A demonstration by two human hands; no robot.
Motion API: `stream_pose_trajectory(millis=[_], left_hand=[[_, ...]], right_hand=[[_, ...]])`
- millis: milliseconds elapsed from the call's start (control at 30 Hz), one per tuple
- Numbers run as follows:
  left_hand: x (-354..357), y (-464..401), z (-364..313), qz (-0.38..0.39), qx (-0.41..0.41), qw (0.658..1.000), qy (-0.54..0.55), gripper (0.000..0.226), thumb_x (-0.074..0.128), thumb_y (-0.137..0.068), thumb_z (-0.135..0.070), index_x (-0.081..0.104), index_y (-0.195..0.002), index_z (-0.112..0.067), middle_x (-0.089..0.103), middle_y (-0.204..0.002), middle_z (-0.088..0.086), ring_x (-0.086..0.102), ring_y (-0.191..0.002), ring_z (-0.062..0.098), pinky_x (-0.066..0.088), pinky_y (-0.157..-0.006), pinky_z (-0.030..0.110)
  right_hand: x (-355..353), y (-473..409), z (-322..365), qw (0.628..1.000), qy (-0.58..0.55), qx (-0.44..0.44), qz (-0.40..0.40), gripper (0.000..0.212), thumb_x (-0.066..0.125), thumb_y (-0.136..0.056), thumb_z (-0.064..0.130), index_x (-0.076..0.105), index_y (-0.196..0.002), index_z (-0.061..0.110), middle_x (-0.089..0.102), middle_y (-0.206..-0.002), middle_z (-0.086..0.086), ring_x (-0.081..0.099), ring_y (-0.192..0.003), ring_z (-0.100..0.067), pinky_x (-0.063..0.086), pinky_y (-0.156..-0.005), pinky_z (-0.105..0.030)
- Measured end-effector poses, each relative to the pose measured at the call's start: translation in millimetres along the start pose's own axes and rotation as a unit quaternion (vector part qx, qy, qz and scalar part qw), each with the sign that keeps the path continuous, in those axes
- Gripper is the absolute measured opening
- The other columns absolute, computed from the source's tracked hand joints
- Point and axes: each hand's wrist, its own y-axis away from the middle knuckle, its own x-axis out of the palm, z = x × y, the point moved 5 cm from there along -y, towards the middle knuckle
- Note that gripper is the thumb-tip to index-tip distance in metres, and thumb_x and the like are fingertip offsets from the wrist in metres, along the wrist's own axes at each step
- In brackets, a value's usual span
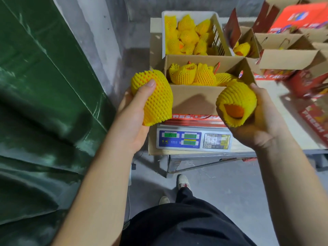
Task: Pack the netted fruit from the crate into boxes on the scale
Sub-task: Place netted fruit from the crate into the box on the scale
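Left hand (134,110) grips netted fruit (153,96), right hand (255,118) cups second fruit (237,102) — both just short of box (195,96) on scale (193,139). Crate (191,32) behind box. Risks: orange slipping from open net end; box seemingly near full — overweight, reading blurred.

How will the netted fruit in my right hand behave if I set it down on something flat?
The fruit looks round, so it may roll. Its foam net should cushion it and add grip. The net's end is open, showing orange skin, so it might slip off.
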Motion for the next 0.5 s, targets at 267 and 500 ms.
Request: stream_pose_trajectory(millis=[267, 500], left_hand=[[-1.0, -6.2, 11.7, -0.011, -0.027, 0.999, -0.035, 0.068, 0.08, -0.079, -0.043, 0.058, -0.141, -0.026, 0.076, -0.124, 0.0, 0.075, -0.111, 0.019, 0.061, -0.086, 0.037], [-3.2, -10.3, 13.9, -0.018, -0.036, 0.998, -0.048, 0.069, 0.085, -0.074, -0.047, 0.059, -0.136, -0.035, 0.078, -0.118, -0.007, 0.076, -0.105, 0.014, 0.062, -0.081, 0.033]], right_hand=[[28.6, -21.8, 51.4, 0.999, 0.021, -0.019, 0.024, 0.046, 0.054, -0.102, 0.048, 0.068, -0.132, 0.017, 0.072, -0.108, -0.008, 0.072, -0.092, -0.024, 0.059, -0.089, -0.038], [59.2, -59.3, 119.6, 0.733, 0.473, -0.457, -0.173, 0.062, 0.072, -0.082, 0.051, 0.058, -0.129, 0.013, 0.064, -0.12, 0.001, 0.06, -0.105, -0.005, 0.051, -0.1, -0.028]])
